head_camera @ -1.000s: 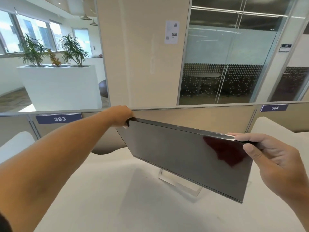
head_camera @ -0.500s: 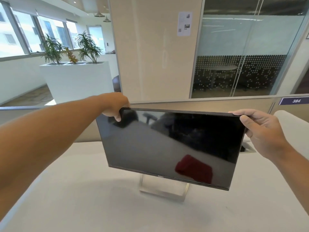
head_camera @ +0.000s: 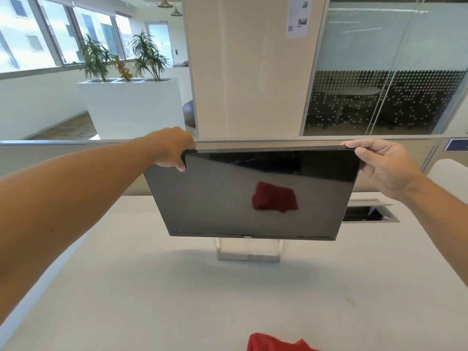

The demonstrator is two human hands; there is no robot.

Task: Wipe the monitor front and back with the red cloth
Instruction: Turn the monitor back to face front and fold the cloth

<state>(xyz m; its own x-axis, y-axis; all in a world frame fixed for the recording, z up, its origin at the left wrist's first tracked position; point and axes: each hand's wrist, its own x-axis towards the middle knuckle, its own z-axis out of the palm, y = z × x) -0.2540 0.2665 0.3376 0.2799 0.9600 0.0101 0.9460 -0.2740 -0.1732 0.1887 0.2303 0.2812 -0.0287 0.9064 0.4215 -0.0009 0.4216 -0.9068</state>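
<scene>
Both hands on monitor (head_camera: 250,196) corners

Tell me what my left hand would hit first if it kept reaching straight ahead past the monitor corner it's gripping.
Probably the desk partition right behind the monitor. The left hand grips the top left corner, pointing away from you toward that panel. Depth is hard to judge, so the gap is unclear.

Monitor (head_camera: 215,198): glossy black screen, mirror-like, thin plastic-looking bezel. Stand (head_camera: 249,250): brushed silvery metal. Red cloth (head_camera: 276,343): soft, matt fabric. Desk (head_camera: 152,300): smooth, matt off-white surface.
</scene>
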